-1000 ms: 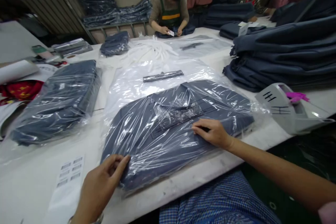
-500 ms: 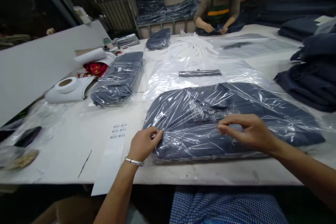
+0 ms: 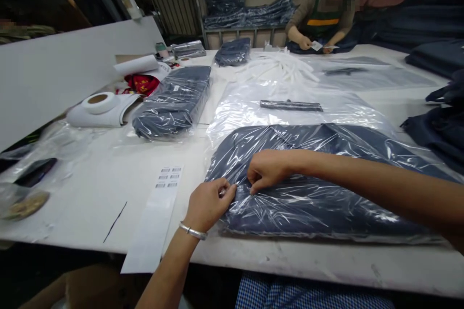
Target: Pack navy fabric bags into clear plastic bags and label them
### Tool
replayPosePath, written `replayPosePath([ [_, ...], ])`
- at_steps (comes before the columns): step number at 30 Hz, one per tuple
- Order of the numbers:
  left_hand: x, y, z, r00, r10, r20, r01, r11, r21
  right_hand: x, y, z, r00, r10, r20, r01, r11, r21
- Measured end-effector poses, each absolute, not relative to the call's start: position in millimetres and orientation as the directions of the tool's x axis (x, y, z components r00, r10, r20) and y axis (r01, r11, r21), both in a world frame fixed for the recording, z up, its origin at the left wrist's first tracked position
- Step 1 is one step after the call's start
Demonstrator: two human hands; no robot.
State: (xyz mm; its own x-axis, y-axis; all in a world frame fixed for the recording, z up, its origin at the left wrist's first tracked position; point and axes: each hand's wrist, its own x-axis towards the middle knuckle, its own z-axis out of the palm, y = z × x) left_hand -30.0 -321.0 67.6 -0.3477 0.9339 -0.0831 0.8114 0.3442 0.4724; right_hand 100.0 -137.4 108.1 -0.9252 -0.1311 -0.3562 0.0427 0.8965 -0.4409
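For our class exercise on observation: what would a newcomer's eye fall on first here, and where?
The large plastic-wrapped dark bundle likely catches the eye first, along the near edge of the white table, left hand at its left end, right hand over it. Farther back spreads a heap of white strips, and a red item stands out at the left.

Silver bangle [image 3: 193, 231] on left wrist [image 3: 198, 218]; blue-white checked garment [image 3: 308, 298] over lap.
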Motion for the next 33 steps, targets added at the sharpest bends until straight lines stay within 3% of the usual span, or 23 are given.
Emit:
replayPosePath([
  [3,-29.8,-320.4,67.5,-0.355,0.930,-0.095,0.811,0.357,0.463,87.0,-138.8,109.4,-0.915,-0.105,-0.389,-0.021,0.977,-0.214],
  [6,-29.5,-318.3,66.2,-0.361,0.927,-0.099,0.814,0.365,0.452,81.5,-137.5,104.7,-0.917,-0.014,-0.398,0.017,0.997,-0.075],
  [12,-28.5,-315.2,63.6,-0.376,0.922,-0.095,0.826,0.381,0.415,87.8,-119.5,89.3,-0.930,0.138,-0.340,0.147,0.989,0.000],
  [16,-27.7,-316.4,61.9,-0.395,0.916,-0.070,0.839,0.391,0.378,113.4,-114.9,97.1,-0.929,0.324,-0.176,0.314,0.946,0.083],
  [18,-26.0,-317.0,62.3,-0.401,0.914,-0.054,0.847,0.393,0.357,139.5,-123.1,106.8,-0.903,0.429,-0.027,0.428,0.903,0.040],
  [20,-24.4,-317.2,64.7,-0.398,0.916,-0.048,0.857,0.390,0.336,175.3,-141.2,115.8,-0.862,0.503,0.059,0.486,0.854,-0.187],
  [22,-24.8,-317.2,69.7,-0.385,0.922,-0.048,0.875,0.381,0.298,217.5,-168.4,118.2,-0.864,0.502,-0.045,0.433,0.693,-0.576],
  [23,-26.0,-317.3,73.4,-0.379,0.924,-0.044,0.888,0.377,0.263,239.3,-184.2,115.3,-0.883,0.441,-0.161,0.395,0.512,-0.763],
  [25,-29.7,-318.1,83.6,-0.384,0.923,-0.022,0.909,0.382,0.168,280.6,-216.1,100.3,-0.904,0.263,-0.337,0.372,0.093,-0.924],
  [27,-31.3,-320.1,96.9,-0.412,0.911,0.037,0.910,0.409,0.068,315.3,-243.3,75.6,-0.871,0.250,-0.424,0.379,-0.209,-0.901],
  [29,-24.5,-323.1,110.5,-0.425,0.891,0.159,0.903,0.429,0.009,341.4,-262.5,48.3,-0.765,0.407,-0.500,0.326,-0.424,-0.845],
  [31,-7.0,-326.3,118.4,-0.377,0.876,0.301,0.922,0.387,0.029,358.4,-274.1,27.0,-0.637,0.550,-0.539,0.155,-0.594,-0.790],
  [33,16.5,-328.0,114.3,-0.235,0.902,0.363,0.972,0.217,0.090,366.9,-281.2,16.1,-0.585,0.615,-0.529,-0.078,-0.692,-0.718],
])
